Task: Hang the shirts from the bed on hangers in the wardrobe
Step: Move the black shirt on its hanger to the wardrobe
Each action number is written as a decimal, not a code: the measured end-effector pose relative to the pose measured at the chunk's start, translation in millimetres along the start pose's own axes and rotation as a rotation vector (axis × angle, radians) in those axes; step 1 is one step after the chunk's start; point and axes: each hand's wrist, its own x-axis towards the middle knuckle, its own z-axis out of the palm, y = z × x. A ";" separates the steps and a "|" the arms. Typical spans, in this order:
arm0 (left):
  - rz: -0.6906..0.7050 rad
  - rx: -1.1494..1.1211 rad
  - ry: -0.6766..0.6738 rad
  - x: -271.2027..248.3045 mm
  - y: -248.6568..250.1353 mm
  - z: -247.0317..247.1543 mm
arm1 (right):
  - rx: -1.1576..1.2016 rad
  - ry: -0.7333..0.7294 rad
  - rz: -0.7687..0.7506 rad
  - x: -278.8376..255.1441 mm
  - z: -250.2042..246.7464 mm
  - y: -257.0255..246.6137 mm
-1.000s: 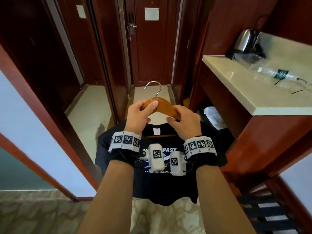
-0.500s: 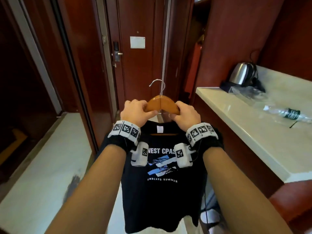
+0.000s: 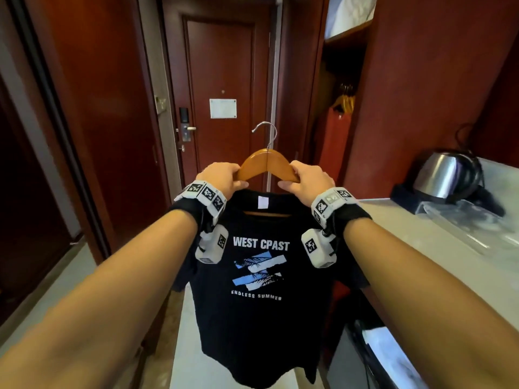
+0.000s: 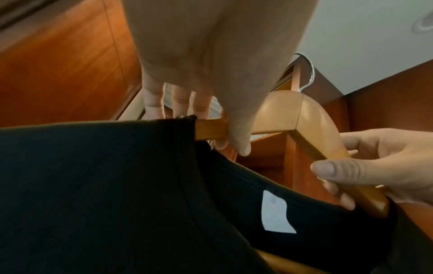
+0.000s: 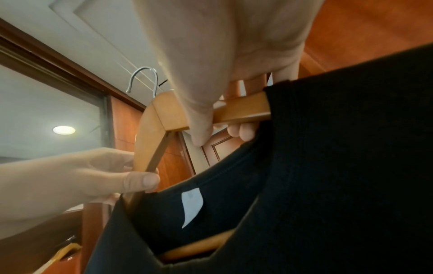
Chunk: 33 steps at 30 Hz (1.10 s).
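A black T-shirt (image 3: 258, 290) with white "WEST CPAST" print hangs on a wooden hanger (image 3: 265, 161) with a metal hook (image 3: 266, 130). I hold it up in front of me at chest height. My left hand (image 3: 222, 178) grips the hanger's left arm, thumb in front and fingers behind (image 4: 236, 137). My right hand (image 3: 306, 179) grips the right arm the same way (image 5: 203, 128). In both wrist views the shirt collar (image 4: 211, 166) (image 5: 234, 166) with its white label sits over the hanger. The open wardrobe (image 3: 342, 113) is ahead to the right.
Wooden hangers (image 3: 344, 99) and a red garment hang inside the wardrobe. A closed door (image 3: 222, 80) stands straight ahead. On the right a pale counter (image 3: 421, 248) carries a steel kettle (image 3: 446, 175) and plastic wrap. A dark sliding panel is on the left.
Both hands have lifted the hanger and shirt higher and forward while my view rose from the floor toward the door. The wardrobe's hanging space has come into sight.
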 end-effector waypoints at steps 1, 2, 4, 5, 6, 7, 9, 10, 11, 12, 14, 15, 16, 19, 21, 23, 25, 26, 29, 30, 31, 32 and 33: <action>0.009 0.008 -0.007 26.4 -0.7 0.3 | -0.007 -0.008 0.002 24.8 1.6 8.1; 0.018 0.022 -0.007 53.5 -0.8 -0.2 | -0.016 -0.009 0.006 50.4 3.0 16.2; 0.024 0.054 0.000 104.9 -3.8 -0.7 | -0.052 -0.005 0.002 100.1 5.4 29.5; 0.021 0.062 0.002 129.1 -7.3 0.2 | -0.071 -0.005 -0.004 124.2 7.1 35.2; 0.027 0.071 0.007 151.9 -10.4 0.6 | -0.089 -0.001 -0.009 146.9 8.6 39.9; 0.034 0.079 0.008 175.3 -14.1 0.8 | -0.106 0.005 -0.014 169.0 9.7 43.5; 0.048 0.086 0.001 219.2 -22.1 0.7 | -0.149 0.015 -0.022 210.6 13.0 48.6; 0.055 0.085 -0.006 240.8 -26.1 0.4 | -0.175 0.019 -0.024 231.4 15.3 50.6; 0.060 0.084 -0.011 262.8 -30.0 0.3 | -0.200 0.023 -0.021 252.5 17.9 52.5; 0.066 0.082 -0.014 285.2 -34.1 0.8 | -0.224 0.027 -0.013 274.0 21.1 55.0; 0.083 0.075 -0.022 329.1 -41.5 3.7 | -0.270 0.039 0.009 316.3 28.9 61.7; 0.097 0.074 -0.022 350.8 -45.4 6.1 | -0.296 0.049 0.020 336.7 32.7 65.8; 0.114 0.071 -0.017 372.8 -49.3 9.0 | -0.322 0.060 0.033 356.7 36.5 70.4; 0.185 0.034 -0.016 440.1 -59.6 19.8 | -0.383 0.105 0.081 410.6 45.7 85.6; 0.240 0.029 -0.044 483.8 -61.4 24.9 | -0.415 0.124 0.141 442.8 48.7 96.1; 0.286 0.039 -0.067 524.1 -60.4 30.4 | -0.445 0.121 0.198 471.3 49.8 106.6; 0.336 0.036 -0.078 562.8 -53.7 35.5 | -0.470 0.119 0.254 495.9 46.9 118.6; 0.359 0.029 -0.085 580.4 -48.8 38.4 | -0.483 0.121 0.281 506.6 44.5 124.8; 0.427 0.000 -0.114 626.6 -30.6 51.6 | -0.534 0.142 0.342 533.1 36.1 147.3; 0.454 -0.013 -0.125 640.4 -23.3 56.7 | -0.551 0.151 0.359 540.2 33.1 155.9; 0.481 -0.020 -0.131 653.6 -14.9 62.0 | -0.566 0.162 0.378 546.8 30.1 165.6; 0.506 -0.019 -0.135 666.0 -6.3 67.7 | -0.576 0.173 0.398 552.7 27.4 175.8; 0.529 -0.018 -0.140 678.5 3.1 73.7 | -0.584 0.186 0.423 558.4 24.6 187.2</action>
